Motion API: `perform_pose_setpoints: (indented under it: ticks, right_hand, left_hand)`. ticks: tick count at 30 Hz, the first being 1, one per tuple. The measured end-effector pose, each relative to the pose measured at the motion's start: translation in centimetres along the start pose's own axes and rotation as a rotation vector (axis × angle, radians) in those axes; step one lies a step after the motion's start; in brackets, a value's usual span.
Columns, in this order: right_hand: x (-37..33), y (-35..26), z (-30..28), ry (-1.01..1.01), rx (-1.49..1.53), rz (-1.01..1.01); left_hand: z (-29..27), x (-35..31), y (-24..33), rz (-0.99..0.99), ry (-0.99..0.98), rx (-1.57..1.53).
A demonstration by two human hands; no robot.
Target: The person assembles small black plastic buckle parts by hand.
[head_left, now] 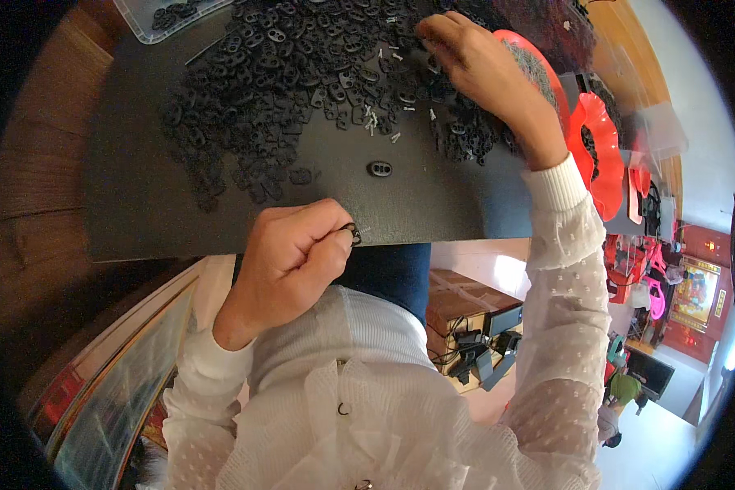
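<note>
Near the table's front edge, my left hand (290, 253) is closed in a pinch, with thumb against bent forefinger. A small black plastic part (352, 232) sticks out from its fingertips. At the far right, my right hand (475, 64) reaches over the heap, fingers curled down at the small parts; whether something is between its fingertips is hidden. A big spread of small black plastic pieces (257, 106) covers the far half of the table. One black oval piece with openings (379, 169) lies alone between my hands. Several small pale pins (371, 121) are scattered by the pieces.
A clear plastic tub (151, 37) with black parts stands at the far left. Beside my right forearm are a red wavy-rimmed basin (598, 159) and another red-rimmed container (554, 69). Below the table, a cardboard box (465, 298) stands near black devices. Other people are in the background at right.
</note>
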State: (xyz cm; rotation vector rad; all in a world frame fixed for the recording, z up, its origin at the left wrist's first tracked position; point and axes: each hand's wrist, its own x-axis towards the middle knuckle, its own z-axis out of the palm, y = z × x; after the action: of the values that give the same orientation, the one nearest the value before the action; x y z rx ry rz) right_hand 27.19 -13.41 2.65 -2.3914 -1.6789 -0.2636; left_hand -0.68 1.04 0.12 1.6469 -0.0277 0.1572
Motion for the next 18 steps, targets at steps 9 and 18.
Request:
perform_pose_setpoints:
  ticks: [9, 18]
  right_hand:
    - [0.7, -0.5, -0.6, -0.129, -0.032, -0.009]
    - [4.1, -0.7, 0.0, -0.127, 0.024, -0.024]
  left_hand:
    - [-0.2, -0.2, 0.1, -0.004, -0.008, -0.015]
    - [0.0, -0.1, -0.1, 0.030, -0.008, -0.003]
